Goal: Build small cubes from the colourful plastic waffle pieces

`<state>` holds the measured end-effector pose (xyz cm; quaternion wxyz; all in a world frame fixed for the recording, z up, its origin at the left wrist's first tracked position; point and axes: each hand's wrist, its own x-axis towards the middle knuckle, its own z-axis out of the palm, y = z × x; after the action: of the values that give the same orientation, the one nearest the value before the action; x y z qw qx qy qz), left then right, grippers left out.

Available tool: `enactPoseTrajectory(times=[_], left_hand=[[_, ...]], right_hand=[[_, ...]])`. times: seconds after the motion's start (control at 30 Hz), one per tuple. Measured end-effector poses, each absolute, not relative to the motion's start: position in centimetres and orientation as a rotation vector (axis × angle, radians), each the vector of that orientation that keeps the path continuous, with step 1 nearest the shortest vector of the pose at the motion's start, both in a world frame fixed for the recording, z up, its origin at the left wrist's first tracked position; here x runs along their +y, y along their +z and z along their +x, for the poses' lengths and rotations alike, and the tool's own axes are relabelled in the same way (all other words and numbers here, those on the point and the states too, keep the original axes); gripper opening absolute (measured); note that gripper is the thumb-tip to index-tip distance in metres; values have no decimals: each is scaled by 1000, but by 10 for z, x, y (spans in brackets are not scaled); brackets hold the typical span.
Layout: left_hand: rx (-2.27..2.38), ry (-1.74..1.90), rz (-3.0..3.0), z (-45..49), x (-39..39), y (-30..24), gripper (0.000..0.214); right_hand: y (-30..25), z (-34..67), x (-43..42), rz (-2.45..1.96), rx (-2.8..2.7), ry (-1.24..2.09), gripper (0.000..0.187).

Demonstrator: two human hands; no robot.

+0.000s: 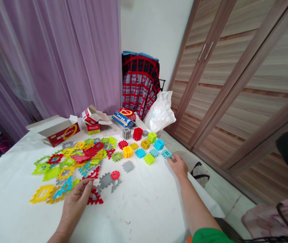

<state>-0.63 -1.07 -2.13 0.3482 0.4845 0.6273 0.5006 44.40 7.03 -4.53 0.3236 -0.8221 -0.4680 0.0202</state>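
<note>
- On the right side of the white-covered table [149, 206], the right hand [178, 166] reaches out, its fingertips meeting the right edge of a blue toothed building-block stack [166, 154]; whether this grip is closed on it, I cannot tell.
- At the near end of the loose pieces, the left hand [79, 195] has its fingers curled, over and beside a red triangular frame piece [95, 199]; whether its grip holds anything is hidden.
- Left of the blue stack, others stand in loose rows: a gray stack [126, 134], a red stack [138, 134], a lime-green stack [152, 137] and a yellow stack [128, 152].
- Between the left hand and these stacks lie a light-gray square piece [128, 166], a darker gray square piece [105, 180] and a small red round piece [115, 175].
- Across the table's left half spreads a mixed heap of interlocking pieces [65, 172], with squares and triangles among them.
- Along the back sit an open red box [61, 135], a blue-and-red box [123, 118] and a white plastic bag [160, 113].
</note>
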Motion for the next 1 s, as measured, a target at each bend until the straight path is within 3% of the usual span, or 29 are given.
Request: enactPoseTrajectory(times=[0.4,1.0], left_hand=[[1669,1321,1294,3,-15,-6,59],[1681,1301,1321,-2,-12,-16,59]], right_hand=[[-40,440,69,-2177,-1258,38,29],[-41,437,68,-2154,-1264,17,30]])
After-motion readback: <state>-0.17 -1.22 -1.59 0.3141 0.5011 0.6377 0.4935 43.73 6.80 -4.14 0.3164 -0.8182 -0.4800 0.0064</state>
